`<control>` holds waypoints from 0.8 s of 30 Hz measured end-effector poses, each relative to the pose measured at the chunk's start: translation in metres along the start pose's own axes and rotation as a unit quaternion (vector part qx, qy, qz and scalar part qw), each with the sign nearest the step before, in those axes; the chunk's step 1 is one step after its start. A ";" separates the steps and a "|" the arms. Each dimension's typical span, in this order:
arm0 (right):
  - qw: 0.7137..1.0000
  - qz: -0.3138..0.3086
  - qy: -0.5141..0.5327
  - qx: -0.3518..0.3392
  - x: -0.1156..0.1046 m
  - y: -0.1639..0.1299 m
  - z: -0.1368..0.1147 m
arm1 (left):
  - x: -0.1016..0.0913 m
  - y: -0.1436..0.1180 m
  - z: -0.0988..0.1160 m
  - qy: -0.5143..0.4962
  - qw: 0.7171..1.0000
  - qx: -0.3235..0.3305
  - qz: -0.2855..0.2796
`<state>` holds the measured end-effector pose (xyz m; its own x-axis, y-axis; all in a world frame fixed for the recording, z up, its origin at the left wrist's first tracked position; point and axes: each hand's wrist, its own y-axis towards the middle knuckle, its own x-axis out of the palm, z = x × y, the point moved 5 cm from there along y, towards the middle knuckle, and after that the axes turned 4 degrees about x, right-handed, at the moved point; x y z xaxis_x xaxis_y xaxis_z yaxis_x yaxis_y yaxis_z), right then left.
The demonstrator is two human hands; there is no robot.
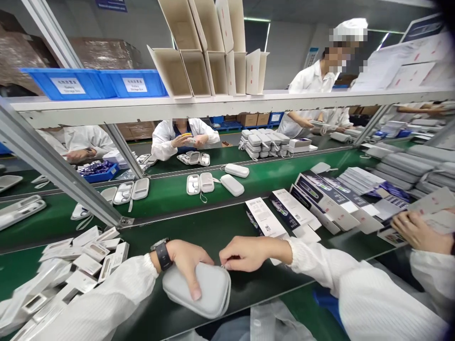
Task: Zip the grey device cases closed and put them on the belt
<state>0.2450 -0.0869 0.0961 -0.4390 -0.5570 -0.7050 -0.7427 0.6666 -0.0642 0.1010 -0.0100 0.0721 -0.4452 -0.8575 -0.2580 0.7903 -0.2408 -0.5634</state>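
A grey zippered case (pixel 208 292) lies at the near edge of the green belt (pixel 177 227). My left hand (pixel 188 265), with a dark watch on the wrist, presses down on the case's top, thumb over its front. My right hand (pixel 245 253) pinches the zipper pull at the case's upper right corner. Both of my arms are in white sleeves.
Small white boxes (pixel 85 260) are piled at the left. Printed cartons (pixel 320 199) and leaflets lie to the right, where a co-worker's hand (pixel 419 232) rests. Open and closed grey cases (pixel 213 182) sit on the middle belt. People in white work opposite, under a shelf with blue bins (pixel 92 83).
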 end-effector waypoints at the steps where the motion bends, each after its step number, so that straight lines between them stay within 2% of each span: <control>1: 1.000 0.024 -0.018 0.004 -0.001 -0.005 -0.002 | 0.001 0.002 -0.008 -0.053 0.999 0.006 -0.007; 4: 0.993 0.069 -0.093 0.028 0.004 -0.016 -0.010 | 0.001 0.010 -0.036 -0.168 0.986 0.015 0.008; 6: 0.980 0.094 -0.160 0.065 0.014 -0.016 -0.012 | -0.004 0.016 -0.053 -0.206 0.976 0.027 0.071; 8: 0.954 0.140 -0.231 0.127 0.023 -0.014 -0.010 | -0.010 0.021 -0.067 -0.238 0.960 0.046 0.142; 10: 0.921 0.192 -0.281 0.190 0.028 -0.011 -0.005 | -0.014 0.023 -0.075 -0.275 0.938 0.065 0.203; 12: 0.902 0.221 -0.300 0.219 0.029 -0.009 0.000 | -0.014 0.021 -0.077 -0.312 0.912 0.067 0.257; 15: 0.907 0.210 -0.309 0.194 0.024 -0.005 0.008 | -0.007 0.018 -0.075 -0.373 0.863 0.028 0.340; 18: 0.912 0.236 -0.266 0.204 0.011 -0.004 0.025 | 0.013 0.025 -0.067 -0.493 0.790 -0.018 0.363; 21: 0.909 0.312 -0.176 0.213 -0.007 -0.004 0.041 | 0.033 0.038 -0.052 -0.628 0.698 0.006 0.344; 24: 0.895 0.352 -0.171 0.214 -0.017 -0.006 0.039 | 0.037 0.045 -0.040 -0.667 0.638 0.058 0.380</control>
<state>0.2768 -0.0623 0.0809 -0.4865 0.2107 -0.8479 -0.0493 0.9623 0.2675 0.1030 -0.0338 0.0059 0.7797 -0.3507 0.5188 0.6236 0.5099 -0.5925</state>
